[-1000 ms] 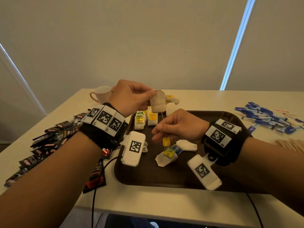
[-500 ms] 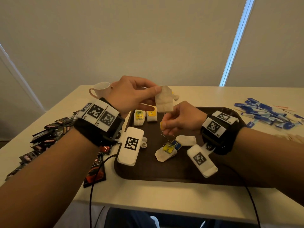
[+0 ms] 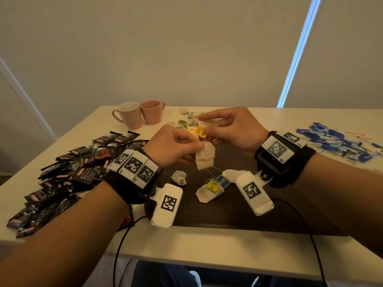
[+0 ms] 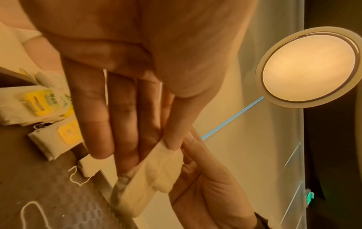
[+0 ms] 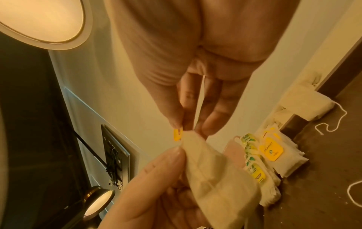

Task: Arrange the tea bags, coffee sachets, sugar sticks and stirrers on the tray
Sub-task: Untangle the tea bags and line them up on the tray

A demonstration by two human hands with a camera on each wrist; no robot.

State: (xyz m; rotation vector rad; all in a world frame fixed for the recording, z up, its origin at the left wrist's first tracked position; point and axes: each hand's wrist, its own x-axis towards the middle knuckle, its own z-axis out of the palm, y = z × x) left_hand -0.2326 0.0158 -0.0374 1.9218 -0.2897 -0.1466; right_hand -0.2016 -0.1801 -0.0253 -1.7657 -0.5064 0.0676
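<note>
Papery and cream-white, the tea bag (image 3: 204, 157) hangs above the dark brown tray (image 3: 234, 221), its long side roughly upright, pinched at its top corner between the left hand's (image 3: 173, 147) thumb and fingers (image 4: 174, 122). Just beyond and to the right of it, the right hand (image 3: 234, 129) pinches the bag's small yellow paper tag (image 5: 177, 134), with a thin white string running between the two. To my eye the string is being gathered before the bag goes down. Neat stacks of tea bags (image 5: 274, 156) sit by the tray's far edge, ahead of both hands, the left nearer them; loose bags (image 3: 210, 192) lie crumpled mid-tray. Glossy black coffee sachets (image 3: 68, 170) heap on the desk (image 3: 207, 245) to the left, blue sugar sticks (image 3: 335, 141) to the right.
</note>
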